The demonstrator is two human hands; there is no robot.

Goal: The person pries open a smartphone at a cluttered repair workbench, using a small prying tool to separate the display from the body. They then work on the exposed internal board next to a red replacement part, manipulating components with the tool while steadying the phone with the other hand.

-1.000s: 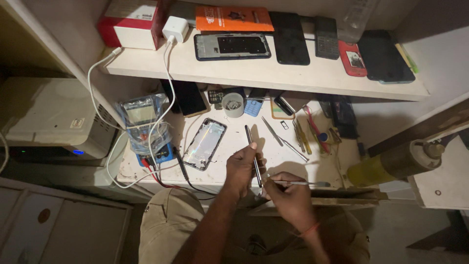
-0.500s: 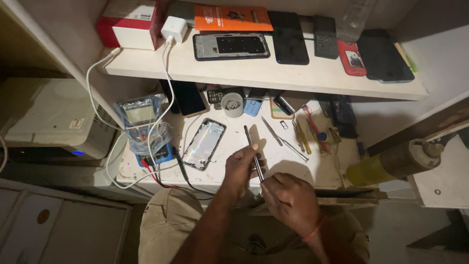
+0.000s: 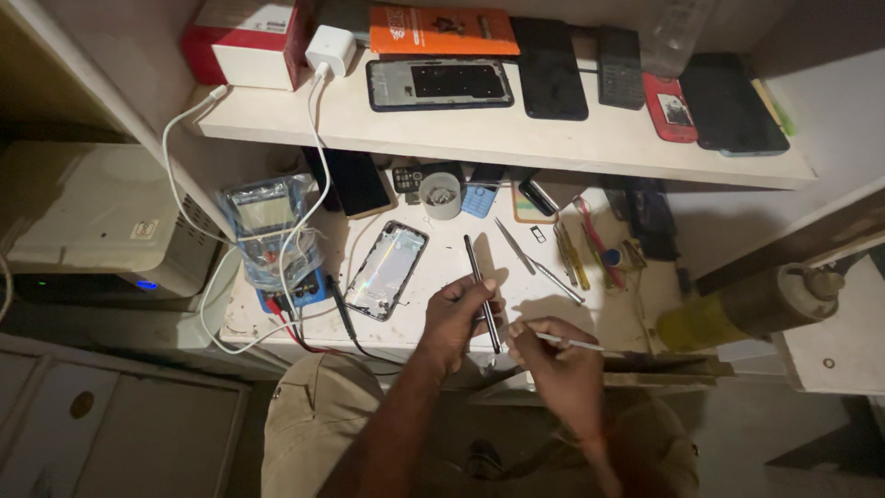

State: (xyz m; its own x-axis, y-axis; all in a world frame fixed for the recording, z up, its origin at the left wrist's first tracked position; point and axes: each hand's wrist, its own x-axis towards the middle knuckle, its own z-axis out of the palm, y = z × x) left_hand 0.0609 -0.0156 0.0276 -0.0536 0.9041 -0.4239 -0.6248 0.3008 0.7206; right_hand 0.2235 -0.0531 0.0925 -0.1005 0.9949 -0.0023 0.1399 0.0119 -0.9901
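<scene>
Over the near edge of the pale work surface [image 3: 433,277], the left hand [image 3: 461,318] curls its fingers around a thin dark phone part [image 3: 481,293] held on edge, so that it reads as a narrow strip running from the hand up toward the shelf. The right hand [image 3: 558,364] sits just beside it, thumb and fingers pinched on a slim metal tool [image 3: 573,343] whose shaft points to the right; whether its tip touches the dark part cannot be told, since the hand covers that end. Left of the hands lies an opened phone back [image 3: 387,269] with a shiny inner face, and beyond it a blue multimeter [image 3: 269,231] wrapped in clear plastic, its red and black leads [image 3: 313,339] trailing along the surface edge toward the person's lap. A white cable [image 3: 198,277] loops around the meter and climbs to a white charger [image 3: 330,51] on the shelf [image 3: 516,138] above. Behind the hands stand a roll of tape [image 3: 442,195], tweezers [image 3: 513,245] and a scatter of small hand tools [image 3: 590,244]. The shelf carries a red and white box [image 3: 241,41], an orange packet [image 3: 442,30], a phone frame [image 3: 440,84] and several dark phones [image 3: 549,69]. To the right a yellowish cylinder [image 3: 747,309] lies tilted, near the surface's right end.
</scene>
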